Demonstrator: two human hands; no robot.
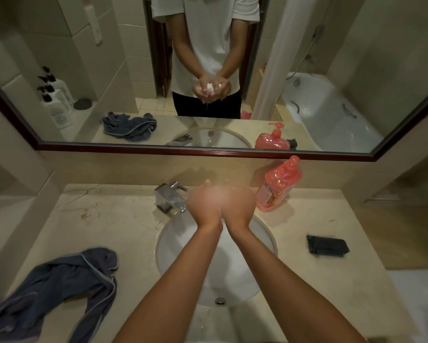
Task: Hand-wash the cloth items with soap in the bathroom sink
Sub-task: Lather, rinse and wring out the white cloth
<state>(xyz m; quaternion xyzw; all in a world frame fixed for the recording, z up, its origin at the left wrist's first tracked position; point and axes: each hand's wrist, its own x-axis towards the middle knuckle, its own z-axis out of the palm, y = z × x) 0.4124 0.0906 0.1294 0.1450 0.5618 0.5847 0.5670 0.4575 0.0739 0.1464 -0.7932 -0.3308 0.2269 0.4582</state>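
- Forearms of yours come up from the bottom edge, crossing over the sink (270, 240), whose white bowl sits sunk in the table (124, 219).
- Your left hand (203, 201) and right hand (237, 201) are cupped together above the back of the sink, blurred with motion; seen directly, you cannot tell what the fingers hold.
- The mirror (307, 45) settles it: both sets of fingers are curled round a small white cloth (210, 88), bunched between the palms, with water dripping from it.
- That cloth is the piece in hand. It looks light, soft and sodden, likely slick if soaped, so hold it as a wad between both palms rather than by a corner.
- A grey towel (59, 283) lies crumpled on the table at your left, well apart from the sink. It looks bigger and should be heavy once wet; gather it by the middle.
- A dark cloth (328, 245) lies folded on the table at your right, near the edge. It is small and flat, easy to lift by one side.
- A red soap bottle (279, 184) with a pump stands just beside your right hand, at the sink's back right.
- The tap (171, 198) stands at the back left, close to your left hand.
- Count: three cloth items, one soap bottle, one tap, one sink.
- The mirror also shows pump bottles on a ledge, number unclear, and a bathtub.
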